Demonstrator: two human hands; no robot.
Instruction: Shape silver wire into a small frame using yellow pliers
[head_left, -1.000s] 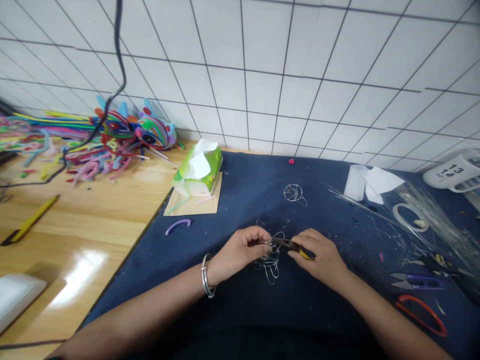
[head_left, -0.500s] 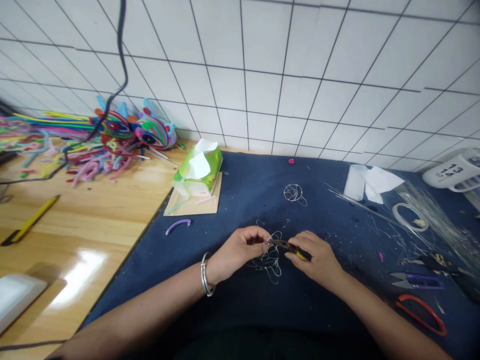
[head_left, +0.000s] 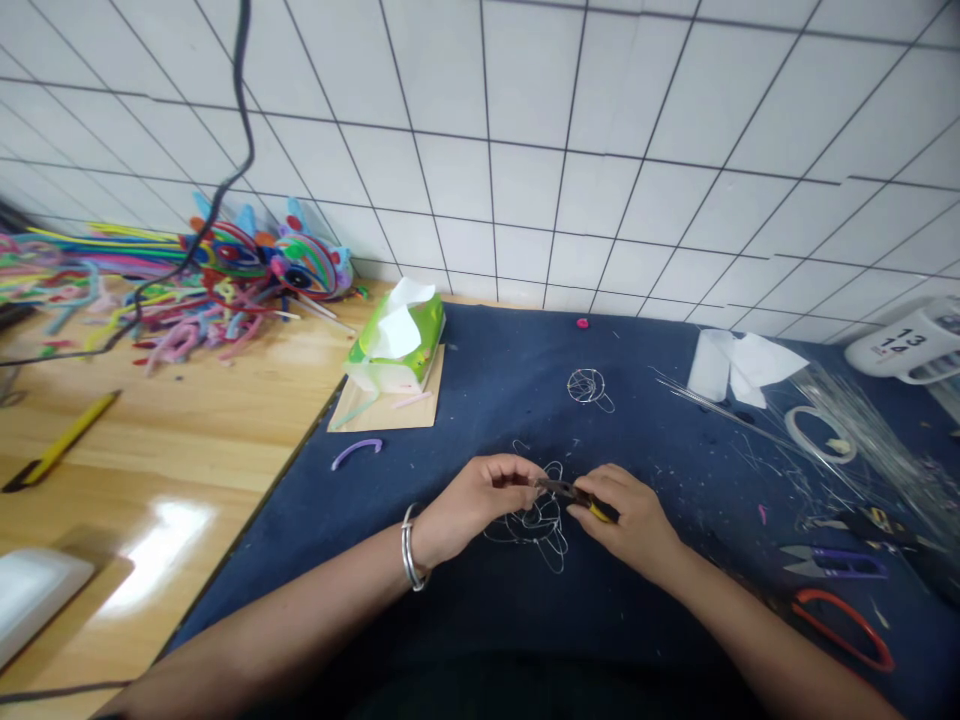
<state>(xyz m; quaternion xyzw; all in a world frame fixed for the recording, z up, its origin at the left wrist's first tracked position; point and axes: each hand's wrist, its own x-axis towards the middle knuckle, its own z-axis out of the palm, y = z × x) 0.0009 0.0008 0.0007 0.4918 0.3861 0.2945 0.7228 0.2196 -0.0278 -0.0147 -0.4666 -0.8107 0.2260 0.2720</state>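
Between my hands is a looped wire frame (head_left: 556, 535) of thin silvery wire, with several loops sticking out. My left hand (head_left: 480, 505) is closed, pinching the frame's upper part between thumb and fingers; the fingertips hide the exact spot. My right hand (head_left: 634, 520) is wrapped round the yellow-and-black handles of a pair of pliers (head_left: 564, 489). The dark jaws point left and meet the wire right at my left fingertips. Farther back on the dark blue cloth lies a second, round wire piece (head_left: 586, 386) with a small loop at its side.
Purple thread snips (head_left: 840, 563), a red-orange handle (head_left: 844, 625), a coil (head_left: 820, 434) and loose wires (head_left: 862, 430) lie at the right. A green tissue pack (head_left: 397, 335) stands back left. Pipe cleaners (head_left: 180, 330) and a yellow cutter knife (head_left: 67, 440) are on the wooden table.
The wire frame has turned and shifted slightly between my hands, its lower loop now a little lower and to the right. The pliers have moved very slightly left, still at my left fingertips.
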